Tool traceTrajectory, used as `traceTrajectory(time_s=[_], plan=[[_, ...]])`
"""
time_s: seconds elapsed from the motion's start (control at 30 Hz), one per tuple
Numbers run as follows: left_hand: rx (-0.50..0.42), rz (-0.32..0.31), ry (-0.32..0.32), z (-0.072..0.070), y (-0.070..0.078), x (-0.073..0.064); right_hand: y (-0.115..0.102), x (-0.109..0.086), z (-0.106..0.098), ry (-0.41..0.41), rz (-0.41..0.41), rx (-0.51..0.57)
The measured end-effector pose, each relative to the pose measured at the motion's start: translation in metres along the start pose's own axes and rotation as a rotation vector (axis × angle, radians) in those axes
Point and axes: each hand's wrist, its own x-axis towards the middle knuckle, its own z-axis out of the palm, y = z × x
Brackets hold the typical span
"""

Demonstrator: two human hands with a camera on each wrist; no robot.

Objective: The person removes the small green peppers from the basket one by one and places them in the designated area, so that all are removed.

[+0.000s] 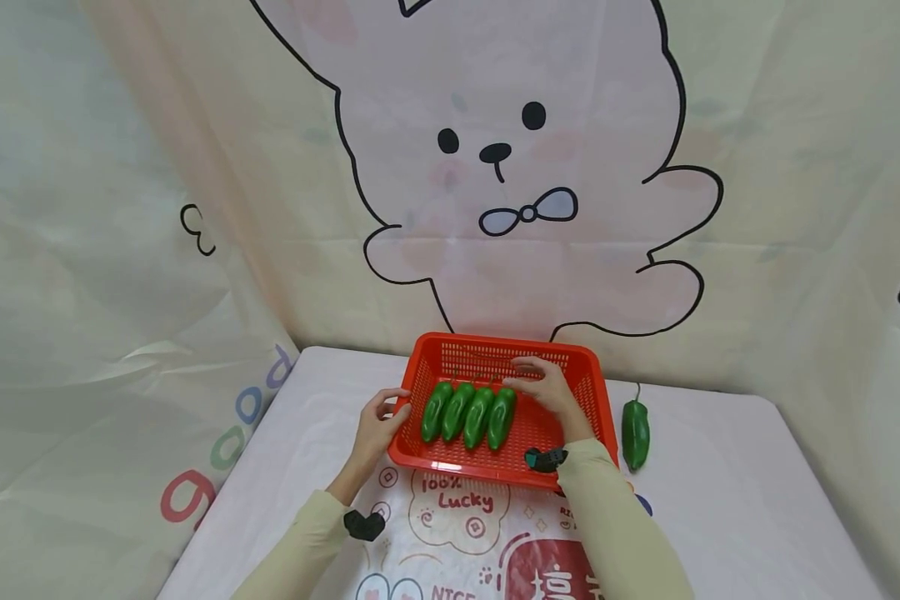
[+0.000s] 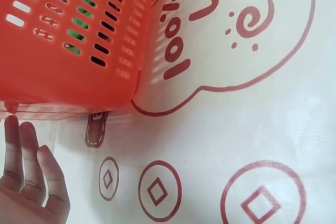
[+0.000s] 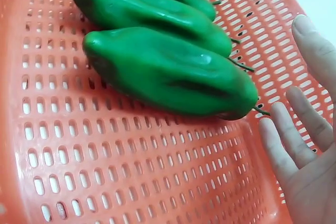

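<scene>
Several green peppers lie side by side in a row on the floor of a red perforated plastic basket. My right hand hovers inside the basket, beside the stem ends of the row. In the right wrist view its fingers are spread apart, holding nothing, near the stem of the closest pepper. At the basket's left side is my left hand. The left wrist view shows its straight fingers with tips right at the basket wall; its thumb is hidden there.
One more green pepper lies on the white tablecloth, right of the basket. Red printed lettering and drawings cover the cloth in front. A curtain with a cartoon bear hangs behind the table.
</scene>
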Motion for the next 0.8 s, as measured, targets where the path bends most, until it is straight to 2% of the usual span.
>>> traceTrajectory(time_s=[0.17,0.4,0.67,0.8], plan=[[-0.004,0.007,-0.012,0.000,-0.001,0.001,0.006,0.004,0.003,-0.005,0.028,-0.023],[-0.003,0.012,-0.013,0.000,-0.002,0.001,0.017,0.005,0.006,-0.016,0.123,-0.080],[0.004,0.041,-0.016,0.000,-0.003,0.002,0.012,0.000,0.006,-0.057,0.167,-0.066],[-0.007,0.034,-0.036,-0.001,0.004,0.000,0.008,0.000,0.006,-0.083,0.200,-0.058]])
